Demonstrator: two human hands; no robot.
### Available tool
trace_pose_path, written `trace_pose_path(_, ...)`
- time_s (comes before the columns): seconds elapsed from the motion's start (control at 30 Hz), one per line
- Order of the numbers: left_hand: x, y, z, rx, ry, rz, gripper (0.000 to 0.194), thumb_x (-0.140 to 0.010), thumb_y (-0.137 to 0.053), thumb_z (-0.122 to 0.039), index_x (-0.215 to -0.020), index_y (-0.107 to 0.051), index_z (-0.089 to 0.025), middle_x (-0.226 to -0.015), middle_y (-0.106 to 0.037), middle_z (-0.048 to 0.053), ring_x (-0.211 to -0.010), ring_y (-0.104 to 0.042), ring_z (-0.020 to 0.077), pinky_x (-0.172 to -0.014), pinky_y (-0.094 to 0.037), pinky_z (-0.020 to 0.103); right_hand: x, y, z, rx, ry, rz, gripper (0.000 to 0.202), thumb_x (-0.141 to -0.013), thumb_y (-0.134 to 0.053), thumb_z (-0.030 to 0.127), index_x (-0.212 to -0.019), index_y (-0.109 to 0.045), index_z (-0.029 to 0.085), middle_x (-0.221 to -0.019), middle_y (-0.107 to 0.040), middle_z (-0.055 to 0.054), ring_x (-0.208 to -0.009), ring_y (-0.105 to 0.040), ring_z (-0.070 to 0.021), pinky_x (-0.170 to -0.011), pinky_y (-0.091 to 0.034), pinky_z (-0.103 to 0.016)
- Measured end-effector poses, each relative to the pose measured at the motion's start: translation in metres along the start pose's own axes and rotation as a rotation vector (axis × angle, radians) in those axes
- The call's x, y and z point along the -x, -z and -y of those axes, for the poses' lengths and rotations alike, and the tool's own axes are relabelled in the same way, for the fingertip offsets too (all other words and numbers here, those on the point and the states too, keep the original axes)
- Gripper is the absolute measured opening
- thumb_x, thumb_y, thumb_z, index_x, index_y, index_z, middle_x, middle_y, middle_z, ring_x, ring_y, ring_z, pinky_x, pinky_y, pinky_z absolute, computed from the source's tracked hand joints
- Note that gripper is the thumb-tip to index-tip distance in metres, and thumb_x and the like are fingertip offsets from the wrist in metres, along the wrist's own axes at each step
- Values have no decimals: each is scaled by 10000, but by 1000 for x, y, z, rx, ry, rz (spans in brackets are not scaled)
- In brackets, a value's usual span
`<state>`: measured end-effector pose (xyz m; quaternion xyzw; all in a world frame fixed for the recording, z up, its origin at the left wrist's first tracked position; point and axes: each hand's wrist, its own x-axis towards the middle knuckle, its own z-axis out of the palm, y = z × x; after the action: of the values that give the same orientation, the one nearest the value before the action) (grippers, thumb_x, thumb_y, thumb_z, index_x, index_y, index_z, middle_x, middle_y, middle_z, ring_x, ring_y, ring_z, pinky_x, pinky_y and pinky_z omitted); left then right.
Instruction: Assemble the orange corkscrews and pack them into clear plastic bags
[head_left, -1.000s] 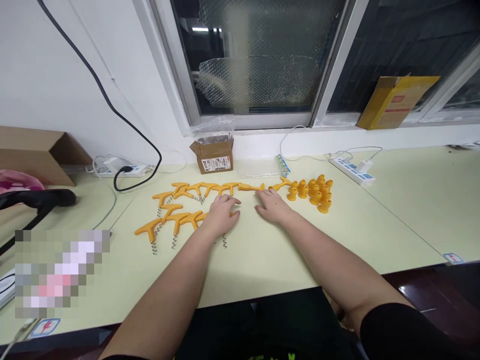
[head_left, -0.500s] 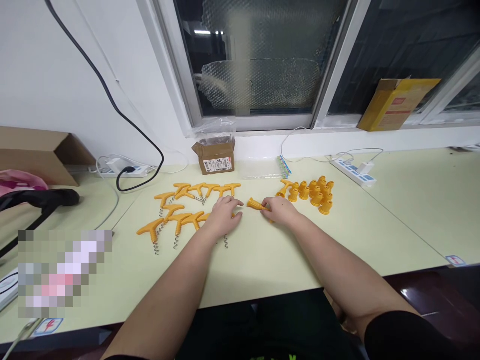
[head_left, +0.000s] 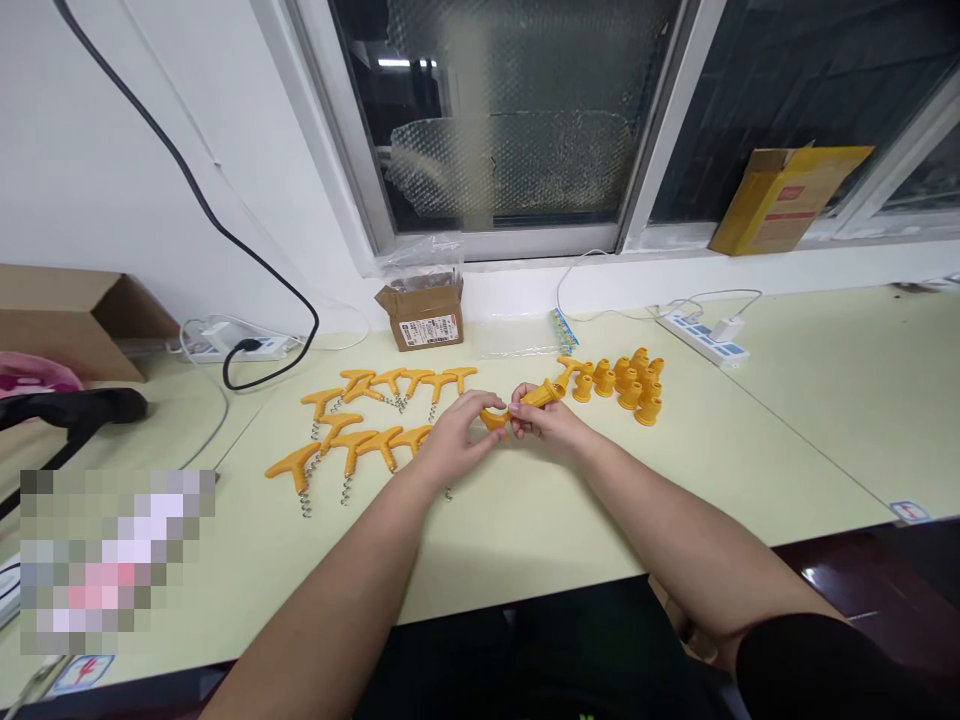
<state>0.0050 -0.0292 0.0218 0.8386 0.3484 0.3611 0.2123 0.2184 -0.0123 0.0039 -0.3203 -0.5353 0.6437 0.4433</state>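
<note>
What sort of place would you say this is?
Probably a small workshop or assembly bench: yellow corkscrews lie in rows, matching yellow sleeves stand grouped, and a labelled cardboard box sits behind.

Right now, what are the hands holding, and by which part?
A yellow T-handled piece: left hand by its handle, right hand by its shaft.

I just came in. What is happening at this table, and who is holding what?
A person works with two bare hands over the table. The left hand holds a yellow handle; the right hand holds a yellow sleeve in line with it. Corkscrews lie to the left, and more yellow cups stand to the right.
</note>
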Motion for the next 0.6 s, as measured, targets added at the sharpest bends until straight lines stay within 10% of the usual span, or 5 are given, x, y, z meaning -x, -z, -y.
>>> trace_pose_path(0.23,-2,-6,4,251,219,-112,205,-904,-692,-317,-1077,-638,-220,-1115,-679,74,-994,-678,206,-858,-559,335,1,4,6,-196,-38,-126,447,-784,-762,624,-861,-563,232,-505,-425,98,-448,-374,-89,-478,-330,-236)
trace_pose_path(0.6,-11,-3,13,745,587,-353,538,-788,-794,-367,-1197,-461,-261,-811,-665,-29,-530,-593,100,-577,-521,257,-4,12,-5,332,194,-126,298,-878,-694,471,-1029,-603,231,-807,-645,-1,-678,-578,-155,-643,-501,-312)
